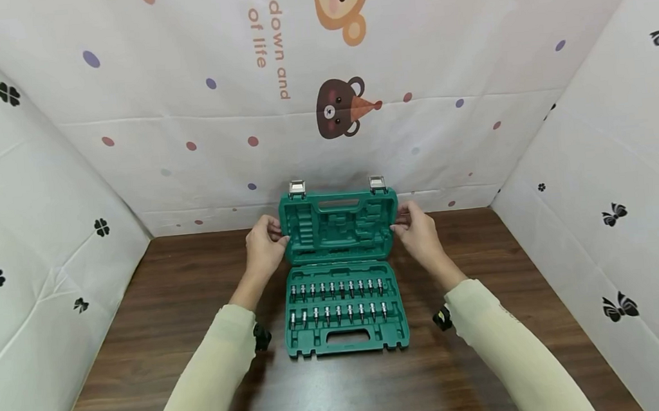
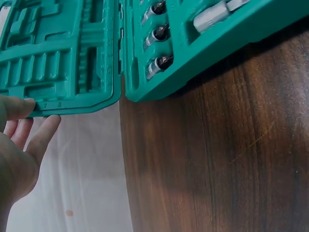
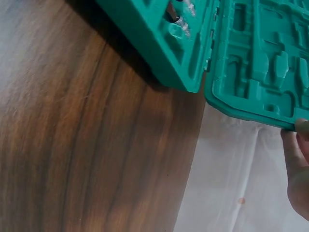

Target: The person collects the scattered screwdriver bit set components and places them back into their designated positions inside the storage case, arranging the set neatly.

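Observation:
A green plastic tool case (image 1: 348, 341) lies open on the wooden table, its lid (image 1: 342, 254) raised at the back. Two rows of small metal socket bits (image 1: 339, 314) sit in the base. My left hand (image 1: 263, 246) pinches the lid's left edge, thumb on the inner face and fingers behind; the left wrist view shows this grip on the lid (image 2: 72, 104) close up. On the opposite edge, my right hand (image 1: 420, 234) pinches the lid the same way, its thumb (image 3: 302, 126) at the rim in the right wrist view. Two metal latches (image 1: 296, 189) stand along the lid's top edge.
Behind the case rises a white patterned back wall (image 1: 188, 178), close to the lid. White side walls (image 1: 26, 268) flank the dark wooden table (image 1: 182, 320) left and right. Each wrist wears a small black device (image 1: 442, 318).

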A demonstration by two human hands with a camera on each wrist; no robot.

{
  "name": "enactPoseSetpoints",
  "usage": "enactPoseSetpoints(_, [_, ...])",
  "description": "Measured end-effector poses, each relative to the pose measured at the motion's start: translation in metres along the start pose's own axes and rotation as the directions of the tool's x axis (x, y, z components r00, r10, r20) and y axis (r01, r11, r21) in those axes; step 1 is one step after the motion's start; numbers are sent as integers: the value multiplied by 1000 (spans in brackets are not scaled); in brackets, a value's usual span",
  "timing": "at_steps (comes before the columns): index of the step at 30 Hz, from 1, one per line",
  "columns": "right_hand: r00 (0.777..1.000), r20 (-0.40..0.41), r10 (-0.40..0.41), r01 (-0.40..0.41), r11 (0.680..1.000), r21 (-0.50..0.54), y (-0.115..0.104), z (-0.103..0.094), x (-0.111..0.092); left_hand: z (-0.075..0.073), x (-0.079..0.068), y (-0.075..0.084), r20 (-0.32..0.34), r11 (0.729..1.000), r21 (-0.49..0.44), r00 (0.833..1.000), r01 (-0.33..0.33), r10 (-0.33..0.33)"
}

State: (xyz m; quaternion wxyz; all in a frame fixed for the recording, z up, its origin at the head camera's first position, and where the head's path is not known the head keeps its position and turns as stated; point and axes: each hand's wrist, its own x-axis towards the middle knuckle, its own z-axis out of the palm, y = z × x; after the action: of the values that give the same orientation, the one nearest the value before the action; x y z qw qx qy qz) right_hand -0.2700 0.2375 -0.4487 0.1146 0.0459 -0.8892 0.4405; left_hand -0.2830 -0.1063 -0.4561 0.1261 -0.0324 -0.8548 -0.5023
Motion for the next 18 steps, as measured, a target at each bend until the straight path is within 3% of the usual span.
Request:
enactPoseSetpoints(10, [983,-64,-170,164,982,-93,8,-2,-9,3,-11,1,-43,994,5,993,-109,109])
enactPoseSetpoints(18, [970,-77,-229,217,965,-145,14,-2,-18,4,-18,-1,-35,986,36,986,-163,164])
